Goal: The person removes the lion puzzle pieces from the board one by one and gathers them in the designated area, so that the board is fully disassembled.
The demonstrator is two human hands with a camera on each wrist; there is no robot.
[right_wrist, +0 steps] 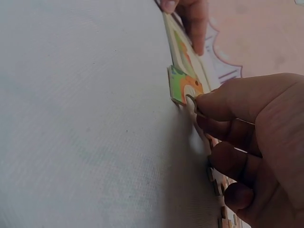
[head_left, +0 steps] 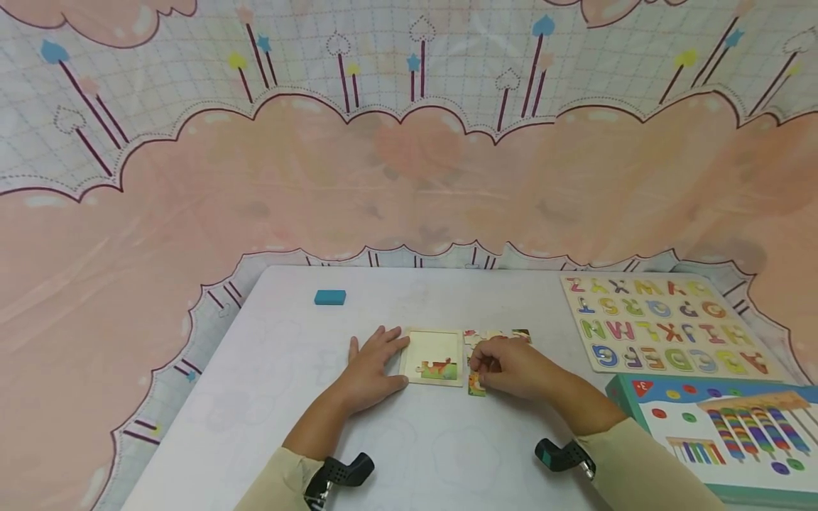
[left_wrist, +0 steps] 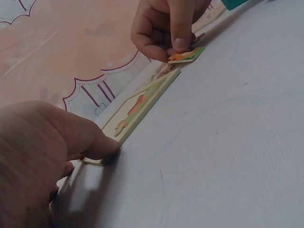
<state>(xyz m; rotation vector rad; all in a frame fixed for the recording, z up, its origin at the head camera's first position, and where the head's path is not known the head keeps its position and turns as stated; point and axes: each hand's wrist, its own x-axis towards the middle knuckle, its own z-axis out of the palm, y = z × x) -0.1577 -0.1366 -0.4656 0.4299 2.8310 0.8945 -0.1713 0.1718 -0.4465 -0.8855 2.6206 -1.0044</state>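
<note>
A small wooden puzzle tray (head_left: 434,355) lies on the white table with one green and orange piece set in its lower part. My left hand (head_left: 391,360) lies flat beside it, straight fingers against its left edge; a fingertip (left_wrist: 97,145) presses the near corner. My right hand (head_left: 481,367) is just right of the tray, pinching a green and orange puzzle piece (head_left: 476,384) between thumb and fingers. That puzzle piece (left_wrist: 186,54) is tilted, one edge on the table. In the right wrist view the puzzle piece (right_wrist: 183,86) sits next to the tray (right_wrist: 187,54).
Several loose pieces (head_left: 498,335) lie behind my right hand. A teal block (head_left: 329,297) sits at the back left. An alphabet board (head_left: 671,323) and a teal toy box (head_left: 722,433) fill the right side. A pink patterned cloth hangs behind the table (head_left: 268,397).
</note>
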